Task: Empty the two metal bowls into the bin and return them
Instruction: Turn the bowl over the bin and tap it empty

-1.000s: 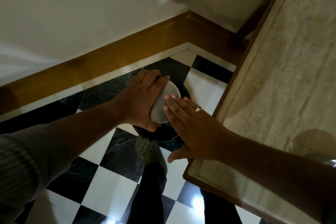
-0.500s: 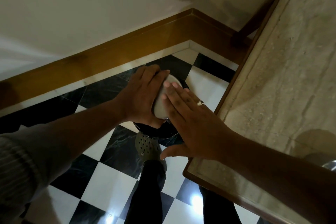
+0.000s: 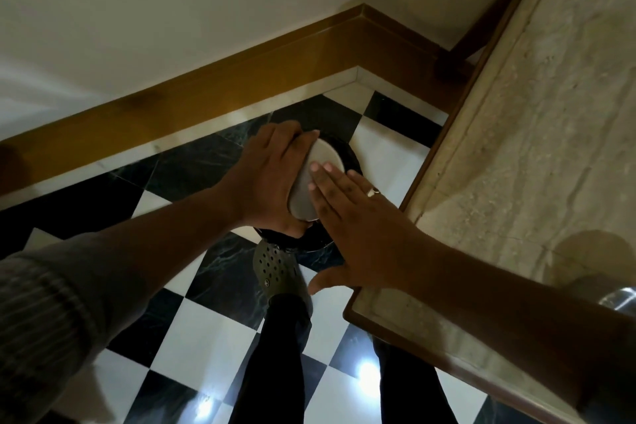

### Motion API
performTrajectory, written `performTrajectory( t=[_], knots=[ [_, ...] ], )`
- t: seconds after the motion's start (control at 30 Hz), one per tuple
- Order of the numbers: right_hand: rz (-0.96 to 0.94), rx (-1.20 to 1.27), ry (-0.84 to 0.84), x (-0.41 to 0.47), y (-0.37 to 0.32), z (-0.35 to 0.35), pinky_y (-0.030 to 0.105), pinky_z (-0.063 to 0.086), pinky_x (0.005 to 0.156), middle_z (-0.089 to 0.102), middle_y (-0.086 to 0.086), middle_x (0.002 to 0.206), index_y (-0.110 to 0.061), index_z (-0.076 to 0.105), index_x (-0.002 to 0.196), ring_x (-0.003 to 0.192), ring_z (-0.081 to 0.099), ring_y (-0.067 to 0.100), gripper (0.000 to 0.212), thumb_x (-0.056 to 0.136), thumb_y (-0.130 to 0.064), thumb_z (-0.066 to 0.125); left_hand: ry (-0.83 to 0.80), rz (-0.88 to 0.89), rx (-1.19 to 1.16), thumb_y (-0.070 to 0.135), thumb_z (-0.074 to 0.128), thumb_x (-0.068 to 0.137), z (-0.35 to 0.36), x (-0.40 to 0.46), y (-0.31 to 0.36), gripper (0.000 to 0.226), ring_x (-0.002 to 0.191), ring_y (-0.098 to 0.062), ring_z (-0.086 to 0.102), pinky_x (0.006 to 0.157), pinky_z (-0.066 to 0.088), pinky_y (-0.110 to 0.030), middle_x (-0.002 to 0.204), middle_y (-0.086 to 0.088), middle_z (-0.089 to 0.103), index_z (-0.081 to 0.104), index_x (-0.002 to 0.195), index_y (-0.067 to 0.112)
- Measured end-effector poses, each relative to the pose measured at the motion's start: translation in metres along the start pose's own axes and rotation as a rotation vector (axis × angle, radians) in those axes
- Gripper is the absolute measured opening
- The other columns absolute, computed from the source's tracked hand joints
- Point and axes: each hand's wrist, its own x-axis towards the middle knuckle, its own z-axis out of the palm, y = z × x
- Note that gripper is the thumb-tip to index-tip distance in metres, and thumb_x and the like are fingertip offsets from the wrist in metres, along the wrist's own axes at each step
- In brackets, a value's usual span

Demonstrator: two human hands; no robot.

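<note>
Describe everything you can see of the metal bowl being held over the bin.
The round grey metal bowl is turned over, its smooth dull base facing the camera, tilted above the dark round bin on the checkered floor. The left hand grips its rim from the left; the right hand's flat fingers press on its base. Its inside and contents are hidden.
</note>
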Motion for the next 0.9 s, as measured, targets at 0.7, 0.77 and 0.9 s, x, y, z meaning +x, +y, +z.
performTrajectory(
  t=[0.7,0.77,0.9],
  knots=[
    [0.058,-0.018,-0.056,-0.001,-0.006,0.000,0.053,0.021,0.118,0.007,0.026,0.159,0.004,0.011,0.149,0.147,0.007,0.040,0.134,0.061,-0.093,0.040,0.002,-0.009,0.021,0.078,0.064,0.048,0.003,-0.010,0.004,0.122,0.127,-0.040,0.044,0.109,0.038,-0.051,0.139,-0.024,0.050,0.041,0.140,0.000],
    [0.074,0.022,0.029,0.000,-0.009,-0.002,0.049,0.015,0.121,0.006,0.026,0.159,0.004,0.012,0.149,0.148,0.003,0.038,0.129,0.065,-0.091,0.034,0.026,-0.002,0.001,0.075,0.064,0.050,0.003,-0.011,0.002,0.117,0.127,-0.038,0.042,0.110,0.034,-0.047,0.137,-0.023,0.051,0.046,0.138,-0.001],
    [0.051,-0.008,-0.023,0.000,-0.010,0.001,0.053,0.022,0.118,0.008,0.027,0.158,0.004,0.011,0.149,0.147,0.008,0.040,0.135,0.060,-0.092,0.043,0.013,-0.019,0.016,0.077,0.065,0.048,0.004,-0.011,0.003,0.123,0.128,-0.039,0.044,0.111,0.035,-0.048,0.139,-0.024,0.050,0.045,0.140,-0.002]
  ],
)
